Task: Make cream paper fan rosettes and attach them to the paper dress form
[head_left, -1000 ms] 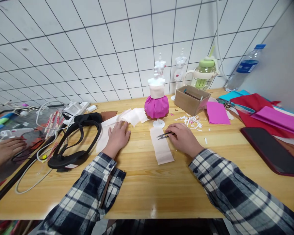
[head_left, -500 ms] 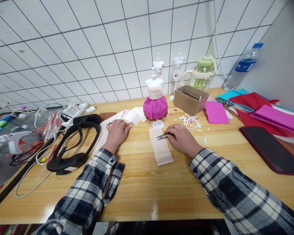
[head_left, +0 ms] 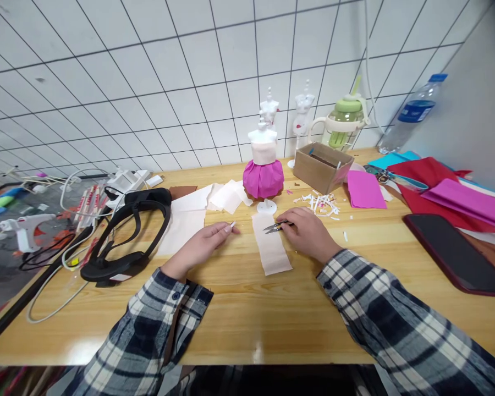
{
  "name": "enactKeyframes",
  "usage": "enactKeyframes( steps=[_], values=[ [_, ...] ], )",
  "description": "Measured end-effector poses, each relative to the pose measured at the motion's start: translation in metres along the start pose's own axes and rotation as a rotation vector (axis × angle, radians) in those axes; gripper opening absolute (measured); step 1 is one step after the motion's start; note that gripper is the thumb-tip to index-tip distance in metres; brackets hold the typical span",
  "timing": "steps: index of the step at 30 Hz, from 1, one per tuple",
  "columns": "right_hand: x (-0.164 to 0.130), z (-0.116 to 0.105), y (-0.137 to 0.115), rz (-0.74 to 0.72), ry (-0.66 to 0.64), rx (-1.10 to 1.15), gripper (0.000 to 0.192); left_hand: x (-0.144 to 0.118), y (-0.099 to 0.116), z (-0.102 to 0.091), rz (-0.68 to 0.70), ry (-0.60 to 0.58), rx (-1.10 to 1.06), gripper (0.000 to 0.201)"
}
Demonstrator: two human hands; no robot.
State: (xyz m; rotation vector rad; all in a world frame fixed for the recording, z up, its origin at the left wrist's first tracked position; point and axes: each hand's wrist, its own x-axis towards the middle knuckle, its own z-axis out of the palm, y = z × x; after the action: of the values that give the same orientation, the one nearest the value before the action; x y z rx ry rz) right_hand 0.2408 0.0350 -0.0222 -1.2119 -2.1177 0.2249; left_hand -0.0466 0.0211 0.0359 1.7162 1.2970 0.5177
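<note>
My right hand (head_left: 309,231) is closed around small black-handled thread snips (head_left: 274,226). Their silver blades point left, over a pale pink strip of paper or cloth (head_left: 274,256) on the table. To the left of that strip, my left hand (head_left: 202,246) hovers with thumb and fingers together; a tiny whitish bit shows at the fingertips, too small to name. Just behind the strip stands a white mini dress form (head_left: 263,135) wearing a pale pink band and a puffy magenta skirt (head_left: 264,179). Pale pink sheets (head_left: 185,223) lie left of my left hand.
White shreds (head_left: 322,203) lie before a small cardboard box (head_left: 322,168). A phone (head_left: 457,250) and magenta and red sheets (head_left: 429,170) are at right. A black head strap (head_left: 124,267), cables and a glue gun (head_left: 31,234) are at left. A green-lidded cup (head_left: 344,124) and bottle (head_left: 414,113) stand behind.
My left hand has left the pale sheets and moved right, towards the strip, its fingers now pressed together. My right hand keeps the snips in nearly the same place.
</note>
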Motion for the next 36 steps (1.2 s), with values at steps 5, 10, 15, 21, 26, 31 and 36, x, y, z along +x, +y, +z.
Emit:
enactKeyframes(
  steps=[5, 10, 15, 21, 26, 31, 36],
  values=[
    [-0.001, 0.002, -0.023, -0.002, -0.002, 0.109, 0.021, 0.001, -0.001, 0.024, 0.139, -0.203, -0.025, 0.051],
    [0.008, 0.015, -0.061, 0.134, 0.13, 0.284, 0.032, 0.008, -0.004, 0.056, 0.434, -0.007, 0.078, 0.045],
    [0.006, 0.017, -0.083, 0.097, 0.195, 0.398, 0.034, 0.01, -0.008, 0.056, 0.553, 0.146, 0.202, 0.038],
    [-0.004, 0.015, -0.067, -0.046, 0.187, 0.297, 0.029, 0.007, -0.012, 0.052, 0.605, 0.157, 0.327, 0.035],
    [-0.002, 0.016, -0.063, -0.092, 0.175, 0.291, 0.023, 0.008, -0.012, 0.053, 0.582, 0.156, 0.39, 0.025],
    [-0.001, 0.013, -0.062, -0.145, 0.171, 0.253, 0.024, 0.005, -0.005, 0.053, 0.531, 0.056, 0.33, 0.023],
    [0.0, 0.011, -0.059, -0.119, 0.154, 0.257, 0.02, 0.002, -0.002, 0.054, 0.512, -0.007, 0.133, 0.037]
  ],
)
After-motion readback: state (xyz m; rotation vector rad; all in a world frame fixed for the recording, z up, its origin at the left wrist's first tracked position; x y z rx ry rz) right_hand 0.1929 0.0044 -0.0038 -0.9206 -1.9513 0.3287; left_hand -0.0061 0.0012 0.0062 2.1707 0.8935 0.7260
